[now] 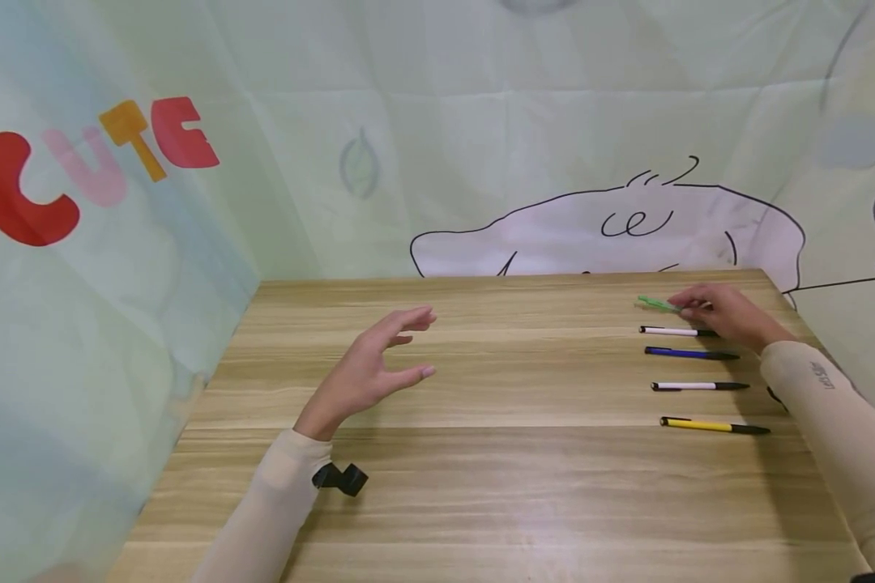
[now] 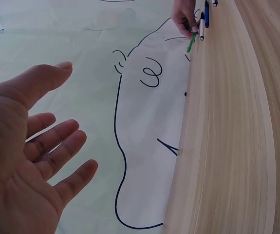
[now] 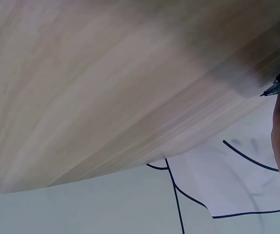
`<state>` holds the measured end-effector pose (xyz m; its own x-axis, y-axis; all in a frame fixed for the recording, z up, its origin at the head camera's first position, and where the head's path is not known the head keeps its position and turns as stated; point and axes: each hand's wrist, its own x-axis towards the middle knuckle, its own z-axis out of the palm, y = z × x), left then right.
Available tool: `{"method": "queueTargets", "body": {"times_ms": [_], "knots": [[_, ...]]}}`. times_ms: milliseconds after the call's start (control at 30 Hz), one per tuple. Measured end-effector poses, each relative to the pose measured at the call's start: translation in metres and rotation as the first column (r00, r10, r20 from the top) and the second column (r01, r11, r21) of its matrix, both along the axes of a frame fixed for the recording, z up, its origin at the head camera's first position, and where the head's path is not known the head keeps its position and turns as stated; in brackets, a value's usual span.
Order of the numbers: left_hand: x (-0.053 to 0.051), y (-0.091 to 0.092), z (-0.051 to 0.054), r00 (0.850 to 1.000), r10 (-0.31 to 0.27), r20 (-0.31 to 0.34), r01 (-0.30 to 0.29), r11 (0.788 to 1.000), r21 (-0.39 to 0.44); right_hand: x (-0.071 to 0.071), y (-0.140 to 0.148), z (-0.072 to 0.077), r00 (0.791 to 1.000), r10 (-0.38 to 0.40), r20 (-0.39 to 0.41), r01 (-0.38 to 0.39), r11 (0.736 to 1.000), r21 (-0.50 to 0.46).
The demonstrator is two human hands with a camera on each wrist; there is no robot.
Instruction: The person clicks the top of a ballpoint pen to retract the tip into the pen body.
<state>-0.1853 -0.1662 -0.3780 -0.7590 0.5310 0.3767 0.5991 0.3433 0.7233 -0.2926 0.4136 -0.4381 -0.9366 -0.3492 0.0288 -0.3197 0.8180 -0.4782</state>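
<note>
At the far right of the table, my right hand (image 1: 732, 314) pinches a green pen (image 1: 656, 304) between thumb and fingers. The green pen (image 2: 191, 45) shows in the left wrist view too, at the table's far edge. Just nearer lie a white pen (image 1: 671, 330), partly behind the hand, and a blue pen (image 1: 685, 353). Below them in the row are another white pen (image 1: 693, 386) and a yellow pen (image 1: 707, 425). My left hand (image 1: 368, 364) is raised over the table's left half, fingers spread and holding nothing. A pen tip (image 3: 275, 89) pokes out beside the right hand in the right wrist view.
The wooden table (image 1: 518, 486) ends against a hanging backdrop (image 1: 445, 146) with cartoon drawings and coloured letters. A black wrist mount (image 1: 341, 479) sits on the left sleeve. The right forearm passes over the table's right edge.
</note>
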Motion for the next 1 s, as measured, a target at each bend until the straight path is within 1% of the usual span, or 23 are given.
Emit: {"method": "queueTargets", "body": {"times_ms": [100,300,400,533,600,833,1000], "knots": [[0.0,0.001,0.0,1.0,-0.001,0.004,0.001,1.0,0.002,0.002,0.001,0.002,1.0,-0.006,-0.006,0.006,1.0,-0.013],[-0.001,0.003,0.001,1.0,-0.009,0.009,0.009,1.0,0.012,0.007,-0.001,0.01,0.999,-0.027,-0.022,0.026,0.998,-0.062],[-0.001,0.004,0.001,1.0,-0.013,0.007,0.013,1.0,0.015,0.009,-0.004,0.015,0.999,-0.047,-0.004,0.046,0.996,-0.083],[-0.002,0.005,0.001,1.0,-0.019,0.002,0.019,1.0,0.012,0.014,-0.008,0.022,0.995,-0.084,0.059,0.09,0.989,-0.117],[-0.002,0.005,0.001,1.0,-0.018,0.001,0.018,1.0,0.008,0.016,-0.01,0.026,0.992,-0.096,0.076,0.106,0.985,-0.134],[-0.003,0.005,0.001,1.0,-0.012,-0.006,0.012,1.0,0.007,0.027,-0.015,0.036,0.992,-0.117,0.054,0.125,0.976,-0.178],[-0.002,0.005,0.001,1.0,-0.009,-0.003,0.009,1.0,0.0,0.035,-0.021,0.043,0.987,-0.139,0.082,0.153,0.965,-0.212]]}}
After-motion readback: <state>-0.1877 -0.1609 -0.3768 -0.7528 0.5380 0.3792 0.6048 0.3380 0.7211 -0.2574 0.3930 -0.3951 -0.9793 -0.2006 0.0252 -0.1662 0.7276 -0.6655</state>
